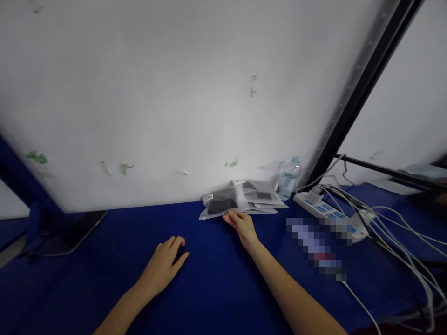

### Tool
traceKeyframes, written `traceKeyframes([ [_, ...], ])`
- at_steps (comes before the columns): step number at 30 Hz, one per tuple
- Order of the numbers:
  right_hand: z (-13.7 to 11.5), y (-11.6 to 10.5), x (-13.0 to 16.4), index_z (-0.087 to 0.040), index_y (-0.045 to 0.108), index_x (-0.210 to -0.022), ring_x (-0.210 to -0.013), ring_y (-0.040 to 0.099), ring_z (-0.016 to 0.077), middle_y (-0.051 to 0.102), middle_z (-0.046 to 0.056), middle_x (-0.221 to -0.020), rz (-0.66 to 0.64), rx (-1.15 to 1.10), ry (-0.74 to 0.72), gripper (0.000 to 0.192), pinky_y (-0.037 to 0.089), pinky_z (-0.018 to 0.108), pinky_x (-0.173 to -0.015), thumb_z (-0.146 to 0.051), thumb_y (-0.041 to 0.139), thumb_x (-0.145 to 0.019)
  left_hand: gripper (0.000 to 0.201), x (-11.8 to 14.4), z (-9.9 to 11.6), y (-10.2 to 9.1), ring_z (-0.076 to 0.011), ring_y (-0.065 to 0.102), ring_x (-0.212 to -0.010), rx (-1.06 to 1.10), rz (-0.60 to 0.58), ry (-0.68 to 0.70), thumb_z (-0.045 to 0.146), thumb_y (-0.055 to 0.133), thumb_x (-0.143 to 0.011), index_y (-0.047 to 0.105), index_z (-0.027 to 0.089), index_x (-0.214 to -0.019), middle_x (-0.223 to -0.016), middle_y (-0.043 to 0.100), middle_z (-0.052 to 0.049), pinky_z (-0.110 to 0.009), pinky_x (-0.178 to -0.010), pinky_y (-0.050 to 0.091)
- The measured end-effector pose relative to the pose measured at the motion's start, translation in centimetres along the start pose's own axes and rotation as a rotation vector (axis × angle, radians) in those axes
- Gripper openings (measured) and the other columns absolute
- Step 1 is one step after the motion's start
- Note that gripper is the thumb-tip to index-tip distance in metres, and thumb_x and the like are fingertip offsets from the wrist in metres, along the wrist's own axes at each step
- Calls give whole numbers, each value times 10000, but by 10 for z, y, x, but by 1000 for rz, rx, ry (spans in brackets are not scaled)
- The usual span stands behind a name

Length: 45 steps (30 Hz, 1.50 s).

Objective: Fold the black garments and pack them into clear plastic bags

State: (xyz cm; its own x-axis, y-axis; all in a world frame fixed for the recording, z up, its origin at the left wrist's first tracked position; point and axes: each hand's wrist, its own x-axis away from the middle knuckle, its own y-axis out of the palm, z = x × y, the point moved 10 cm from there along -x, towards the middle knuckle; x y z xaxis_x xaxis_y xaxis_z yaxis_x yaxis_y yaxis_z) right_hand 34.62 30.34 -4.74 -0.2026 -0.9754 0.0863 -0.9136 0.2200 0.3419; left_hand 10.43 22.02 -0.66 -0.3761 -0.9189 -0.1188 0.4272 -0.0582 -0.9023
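A stack of frosted plastic pouches (244,197), each holding something dark, lies flat on the blue table just left of the water bottle (289,178). The front pouch (220,204) sits fanned out furthest from the bottle, showing a black item inside and a small white label at its top corner.

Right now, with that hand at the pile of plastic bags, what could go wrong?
The right hand touches only the near edge of the top bag, so the loose stack could slide apart. A water bottle stands close beside the stack and a power strip; a knock might tip it onto the sockets.
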Motion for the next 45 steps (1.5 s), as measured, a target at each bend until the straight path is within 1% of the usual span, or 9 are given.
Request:
traceKeyframes([
  [3,-2,2,3,-120,669,-733,-738,715,153,715,50,-738,-36,43,-18,231,592,224,-722,-316,783,-685,173,0,-2,-3,-217,565,-842,26,-11,-1,355,424,-926,527,232,-988,-934,574,-28,-399,-836,397],
  [8,-5,3,23,-121,690,-708,-509,657,139,679,25,-603,-142,255,-16,214,522,211,-457,-314,771,-666,191,7,-26,-12,-173,528,-709,87,-28,-40,368,431,-916,532,225,-839,-825,536,1,-306,-703,424],
  [10,-10,0,39,-142,708,-721,-519,645,139,670,9,-591,-168,336,-44,195,490,205,-445,-324,760,-673,214,14,-38,-17,-163,514,-681,98,-16,-45,384,428,-919,530,226,-817,-799,517,8,-285,-669,420],
  [14,-33,-5,81,-238,737,-889,-784,668,174,715,18,-836,-201,590,-265,151,536,292,-744,-325,681,-779,251,30,-59,-21,-155,504,-653,118,-20,-52,436,415,-925,529,240,-818,-776,496,19,-271,-647,420],
  [17,-44,1,112,-286,718,-1020,-1038,611,229,696,36,-1054,-307,831,-462,205,452,398,-971,-297,584,-865,265,39,-67,-22,-156,511,-644,127,-25,-68,449,404,-927,528,244,-813,-768,500,19,-272,-643,426],
  [19,-43,0,121,-295,695,-1092,-1167,542,252,678,37,-1130,-354,896,-487,251,386,444,-1048,-280,546,-891,265,42,-68,-23,-158,521,-656,127,-24,-82,438,394,-933,524,241,-812,-778,508,15,-275,-651,430],
  [22,-40,-4,122,-306,669,-1152,-1215,506,257,665,32,-1171,-380,945,-471,286,350,467,-1080,-280,526,-905,249,43,-65,-23,-166,532,-692,108,-24,-100,408,392,-938,513,236,-803,-791,511,9,-284,-677,432],
  [27,-37,-8,114,-295,671,-1151,-1196,524,260,668,40,-1164,-399,968,-441,281,397,446,-1045,-304,550,-897,224,44,-59,-26,-166,526,-707,93,-22,-100,371,390,-943,506,234,-809,-799,507,6,-279,-687,431],
  [45,-32,-10,115,-265,626,-1184,-1240,504,219,630,45,-1231,-446,1143,-469,294,421,408,-1051,-350,479,-944,193,47,-61,-30,-157,516,-710,167,-16,-129,352,409,-940,504,230,-824,-817,492,11,-272,-685,425],
])
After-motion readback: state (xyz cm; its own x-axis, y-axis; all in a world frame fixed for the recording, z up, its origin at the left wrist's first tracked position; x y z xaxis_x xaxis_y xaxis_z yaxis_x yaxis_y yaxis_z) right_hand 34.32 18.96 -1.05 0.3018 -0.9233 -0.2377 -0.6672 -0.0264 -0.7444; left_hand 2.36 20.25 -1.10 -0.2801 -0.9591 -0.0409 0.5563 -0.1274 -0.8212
